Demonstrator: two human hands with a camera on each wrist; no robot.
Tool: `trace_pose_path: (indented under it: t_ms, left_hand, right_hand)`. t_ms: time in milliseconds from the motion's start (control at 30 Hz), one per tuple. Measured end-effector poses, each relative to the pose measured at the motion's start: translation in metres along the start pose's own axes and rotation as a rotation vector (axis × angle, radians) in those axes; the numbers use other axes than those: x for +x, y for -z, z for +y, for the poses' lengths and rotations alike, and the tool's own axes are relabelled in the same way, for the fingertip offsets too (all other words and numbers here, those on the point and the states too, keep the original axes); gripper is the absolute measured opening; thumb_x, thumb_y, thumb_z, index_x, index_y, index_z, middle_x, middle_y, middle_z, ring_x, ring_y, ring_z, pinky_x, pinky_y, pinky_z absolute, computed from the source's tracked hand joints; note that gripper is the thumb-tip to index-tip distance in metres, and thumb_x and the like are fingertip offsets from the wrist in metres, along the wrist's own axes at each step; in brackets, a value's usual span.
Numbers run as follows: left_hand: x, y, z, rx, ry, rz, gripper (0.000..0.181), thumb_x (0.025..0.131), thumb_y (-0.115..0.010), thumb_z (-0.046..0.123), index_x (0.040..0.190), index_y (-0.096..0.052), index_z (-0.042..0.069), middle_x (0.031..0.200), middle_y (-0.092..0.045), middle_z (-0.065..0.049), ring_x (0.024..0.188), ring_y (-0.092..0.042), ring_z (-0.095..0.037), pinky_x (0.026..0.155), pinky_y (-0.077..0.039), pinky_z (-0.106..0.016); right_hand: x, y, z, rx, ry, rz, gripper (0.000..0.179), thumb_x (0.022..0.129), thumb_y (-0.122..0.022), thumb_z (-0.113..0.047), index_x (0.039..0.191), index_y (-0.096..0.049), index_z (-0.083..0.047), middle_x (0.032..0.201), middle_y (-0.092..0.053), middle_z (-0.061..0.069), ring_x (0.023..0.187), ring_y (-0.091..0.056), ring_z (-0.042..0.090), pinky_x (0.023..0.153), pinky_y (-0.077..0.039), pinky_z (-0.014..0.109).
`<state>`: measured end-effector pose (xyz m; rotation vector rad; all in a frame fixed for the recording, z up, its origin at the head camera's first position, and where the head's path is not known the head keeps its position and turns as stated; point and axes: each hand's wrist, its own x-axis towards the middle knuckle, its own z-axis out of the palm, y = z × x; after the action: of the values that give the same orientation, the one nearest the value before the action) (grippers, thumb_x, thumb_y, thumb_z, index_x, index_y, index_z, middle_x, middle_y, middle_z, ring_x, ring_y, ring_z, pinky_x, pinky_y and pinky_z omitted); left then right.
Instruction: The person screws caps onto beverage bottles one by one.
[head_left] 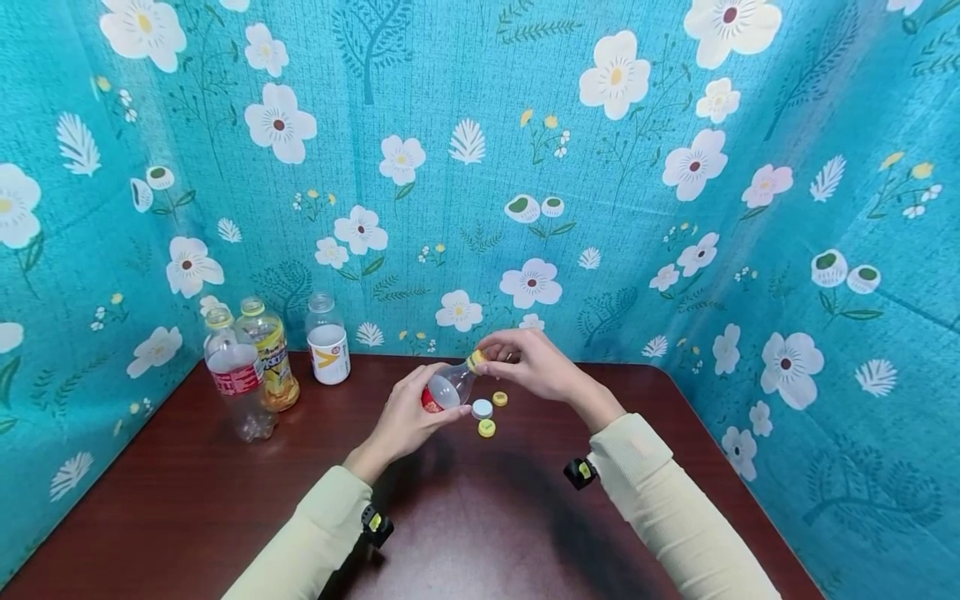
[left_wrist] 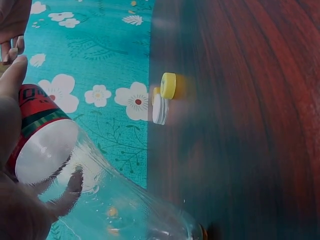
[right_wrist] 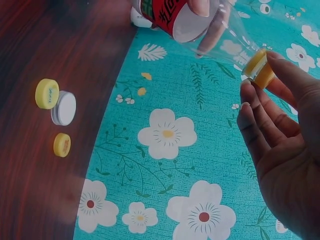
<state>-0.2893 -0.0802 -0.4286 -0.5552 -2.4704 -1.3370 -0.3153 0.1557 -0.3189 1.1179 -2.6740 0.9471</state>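
My left hand grips a clear plastic bottle with a red label, holding it tilted above the table, its neck toward the right. At the bottle's mouth, my right hand pinches a yellow-orange cap between thumb and fingers. The cap sits at the neck; whether it is threaded on, I cannot tell. Just below the hands, a white cap lies between two yellow caps, one nearer and one farther. Part of the red label is hidden behind the left fingers.
Three uncapped bottles stand at the back left of the dark wooden table: a clear one with a red label, one with a yellow label and one with a white label. A floral turquoise cloth hangs behind and at both sides.
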Motion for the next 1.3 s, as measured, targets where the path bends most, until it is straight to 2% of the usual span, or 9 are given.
trace_pose_path:
  t_ms: [267, 567, 700, 900, 1167, 1300]
  left_hand:
    - [-0.001, 0.0, 0.001, 0.011, -0.004, -0.015, 0.071, 0.081, -0.087, 0.043, 0.139, -0.058, 0.014, 0.126, -0.063, -0.001, 0.108, -0.059, -0.02, 0.084, -0.057, -0.033]
    - [-0.001, 0.0, 0.001, 0.012, 0.006, -0.042, 0.071, 0.082, -0.087, 0.041, 0.14, -0.057, 0.013, 0.125, -0.063, -0.001, 0.108, -0.059, -0.019, 0.083, -0.056, -0.029]
    - [-0.001, 0.0, 0.002, 0.015, 0.01, -0.042, 0.069, 0.082, -0.087, 0.041, 0.139, -0.057, 0.017, 0.126, -0.062, 0.0, 0.108, -0.059, -0.019, 0.082, -0.057, -0.029]
    - [-0.001, -0.001, 0.003, 0.012, 0.013, -0.055, 0.07, 0.082, -0.087, 0.039, 0.14, -0.057, 0.013, 0.125, -0.062, 0.0, 0.107, -0.059, -0.019, 0.082, -0.058, -0.03]
    - [0.0, -0.001, 0.004, 0.018, -0.004, -0.052, 0.067, 0.082, -0.087, 0.038, 0.137, -0.058, 0.015, 0.123, -0.062, 0.0, 0.106, -0.059, -0.018, 0.081, -0.057, -0.028]
    - [0.0, -0.001, 0.003, 0.028, -0.009, -0.059, 0.067, 0.082, -0.087, 0.038, 0.137, -0.058, 0.014, 0.121, -0.063, 0.0, 0.104, -0.059, -0.017, 0.079, -0.057, -0.026]
  right_hand:
    - [0.0, 0.007, -0.001, 0.023, -0.017, -0.056, 0.031, 0.093, -0.077, -0.03, 0.119, -0.074, -0.013, 0.094, -0.073, -0.006, 0.083, -0.07, 0.008, 0.078, -0.058, 0.033]
    - [0.002, 0.012, 0.0, 0.07, -0.049, -0.131, 0.033, 0.093, -0.078, -0.026, 0.121, -0.073, -0.009, 0.093, -0.075, -0.003, 0.081, -0.074, 0.016, 0.077, -0.059, 0.032]
    - [0.003, 0.014, -0.001, 0.087, -0.046, -0.141, 0.031, 0.093, -0.078, -0.025, 0.119, -0.073, -0.008, 0.093, -0.075, -0.002, 0.077, -0.075, 0.017, 0.075, -0.06, 0.032]
    - [0.004, 0.012, -0.001, 0.065, -0.045, -0.133, 0.022, 0.094, -0.077, -0.027, 0.109, -0.074, -0.012, 0.087, -0.074, -0.005, 0.067, -0.072, 0.013, 0.073, -0.059, 0.033]
    - [0.003, 0.01, -0.001, 0.057, -0.061, -0.122, 0.017, 0.096, -0.074, -0.03, 0.1, -0.074, -0.013, 0.08, -0.073, -0.006, 0.067, -0.072, 0.021, 0.068, -0.059, 0.034]
    - [0.002, 0.011, -0.002, 0.034, -0.041, -0.154, 0.019, 0.099, -0.07, -0.029, 0.104, -0.074, -0.011, 0.082, -0.073, -0.007, 0.068, -0.071, 0.013, 0.07, -0.059, 0.031]
